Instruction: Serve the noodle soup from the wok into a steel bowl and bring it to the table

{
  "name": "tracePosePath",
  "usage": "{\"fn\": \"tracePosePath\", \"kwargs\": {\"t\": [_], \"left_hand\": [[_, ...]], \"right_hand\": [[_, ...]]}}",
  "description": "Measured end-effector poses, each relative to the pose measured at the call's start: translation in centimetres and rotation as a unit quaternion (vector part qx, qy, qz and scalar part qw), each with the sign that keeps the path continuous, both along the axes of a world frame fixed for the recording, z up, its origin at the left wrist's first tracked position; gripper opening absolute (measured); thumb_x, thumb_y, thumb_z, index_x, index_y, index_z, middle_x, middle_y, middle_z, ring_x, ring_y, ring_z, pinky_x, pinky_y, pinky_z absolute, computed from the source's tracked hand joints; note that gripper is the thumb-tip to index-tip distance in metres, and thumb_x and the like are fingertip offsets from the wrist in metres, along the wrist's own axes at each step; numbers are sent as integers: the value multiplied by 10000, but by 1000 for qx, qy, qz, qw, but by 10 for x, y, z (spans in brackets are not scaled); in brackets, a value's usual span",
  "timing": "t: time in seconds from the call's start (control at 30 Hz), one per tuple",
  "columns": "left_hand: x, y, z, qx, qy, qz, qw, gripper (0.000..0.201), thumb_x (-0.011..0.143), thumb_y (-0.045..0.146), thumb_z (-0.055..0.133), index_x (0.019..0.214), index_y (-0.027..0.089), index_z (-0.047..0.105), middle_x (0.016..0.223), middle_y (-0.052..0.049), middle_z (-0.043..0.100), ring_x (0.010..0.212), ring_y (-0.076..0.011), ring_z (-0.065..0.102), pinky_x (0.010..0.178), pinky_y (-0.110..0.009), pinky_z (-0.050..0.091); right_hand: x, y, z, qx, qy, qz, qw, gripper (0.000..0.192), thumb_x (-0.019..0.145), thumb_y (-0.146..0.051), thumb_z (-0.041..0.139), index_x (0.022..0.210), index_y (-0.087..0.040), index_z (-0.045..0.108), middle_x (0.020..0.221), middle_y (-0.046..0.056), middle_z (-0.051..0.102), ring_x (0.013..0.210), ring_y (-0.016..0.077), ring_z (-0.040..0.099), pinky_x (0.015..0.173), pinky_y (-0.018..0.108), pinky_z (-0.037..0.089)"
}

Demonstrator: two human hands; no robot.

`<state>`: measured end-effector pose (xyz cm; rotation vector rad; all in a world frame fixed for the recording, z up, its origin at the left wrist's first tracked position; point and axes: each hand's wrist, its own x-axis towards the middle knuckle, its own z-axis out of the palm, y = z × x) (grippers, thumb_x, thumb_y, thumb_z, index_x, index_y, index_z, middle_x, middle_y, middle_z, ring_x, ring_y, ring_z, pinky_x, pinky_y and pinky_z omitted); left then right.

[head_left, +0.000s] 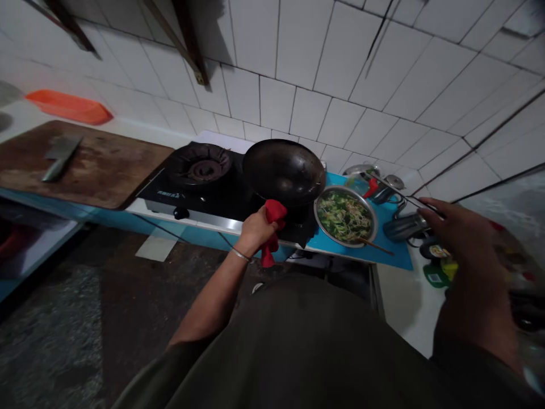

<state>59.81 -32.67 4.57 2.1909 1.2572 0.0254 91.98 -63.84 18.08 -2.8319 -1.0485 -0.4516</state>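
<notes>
Left hand (pixel 255 230) clamped through folded red cloth (pixel 272 227) on tilted black iron wok (pixel 284 170), shielding heat | wok over stove beside steel bowl of greens (pixel 346 216) | right hand (pixel 455 233) grip closed on thin metal utensil handle (pixel 400 193).

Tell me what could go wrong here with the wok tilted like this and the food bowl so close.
1. The left hand grips the wok only through a red cloth; the cloth could slip and the tilted wok might drop onto the stove.
2. The bowl of greens sits right beside the wok and could get knocked.
3. The right hand holds a thin metal handle over crowded utensils, so it may snag something.
</notes>
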Motion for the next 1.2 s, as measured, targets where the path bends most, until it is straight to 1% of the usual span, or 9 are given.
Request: {"fn": "tracePosePath", "kwargs": {"t": [0.17, 0.3, 0.53, 0.7, 0.87, 0.97, 1.07, 1.13, 1.2], "left_hand": [[-3, 4, 0, 9, 19, -9, 1000, 657, 934, 372, 605, 1541, 139, 515, 1304, -187, 734, 1242, -368, 694, 954, -382, 513], [-3, 4, -2, 7, 18, -10, 1000, 654, 968, 437, 567, 1552, 148, 504, 1285, -182, 742, 1225, -367, 701, 948, -389, 522], [-6, 6, -1, -6, 14, -28, 1000, 737, 999, 506, 528, 1616, 115, 425, 1374, -205, 702, 1284, -383, 672, 995, -416, 516], [-9, 8, -2, -8, 10, -47, 999, 742, 997, 524, 537, 1600, 105, 433, 1343, -220, 711, 1251, -389, 687, 991, -424, 527], [-15, 4, -4, 27, 11, -59, 998, 810, 995, 500, 543, 1669, 94, 350, 1454, -229, 636, 1324, -392, 640, 1068, -466, 522], [-19, -2, -8, 75, -3, -52, 996, 793, 990, 498, 539, 1663, 106, 388, 1478, -232, 600, 1325, -396, 628, 1063, -489, 538], [-25, -9, -16, 127, -55, -43, 989, 744, 985, 507, 532, 1615, 115, 474, 1491, -226, 579, 1333, -404, 614, 1042, -512, 556], [-31, -15, -25, 163, -108, -39, 980, 732, 990, 544, 529, 1574, 102, 521, 1500, -228, 573, 1353, -395, 602, 1073, -510, 547], [-42, -22, -37, 225, -167, -28, 960, 723, 990, 566, 551, 1524, 79, 557, 1529, -250, 551, 1395, -382, 575, 1136, -501, 509]], "right_hand": [[-24, 11, -50, -12, 93, -91, 991, 512, 1027, -498, 538, 1402, -218, 747, 1237, 194, 775, 1088, 402, 730, 914, 516, 555], [-58, 13, -82, -60, 62, -83, 993, 487, 1032, -451, 523, 1370, -195, 764, 1133, 233, 782, 969, 412, 732, 799, 496, 551], [-92, 18, -96, -174, 44, -34, 983, 433, 1048, -433, 492, 1333, -281, 781, 1061, 156, 777, 950, 316, 728, 721, 349, 525], [-103, 56, -105, -258, 91, 11, 962, 407, 1002, -169, 485, 1261, -153, 798, 1137, 235, 765, 1065, 369, 737, 800, 418, 577], [-137, 113, -142, -303, 127, 71, 942, 398, 935, -26, 464, 1137, -34, 807, 1126, 292, 763, 1107, 368, 737, 853, 419, 596], [-156, 132, -161, -303, 160, 88, 935, 379, 975, -109, 527, 1245, -91, 792, 1198, 263, 760, 1113, 345, 743, 878, 408, 601], [-148, 118, -157, -264, 231, 149, 924, 521, 971, -348, 695, 1468, -193, 678, 1305, 184, 750, 1169, 329, 732, 936, 393, 593], [-119, 85, -140, -171, 272, 153, 934, 576, 964, -461, 709, 1503, -268, 650, 1325, 107, 759, 1177, 288, 731, 969, 365, 581], [-70, 39, -119, -35, 258, 86, 962, 475, 1030, -498, 577, 1430, -274, 702, 1260, 71, 786, 1096, 246, 750, 944, 347, 584]]}}
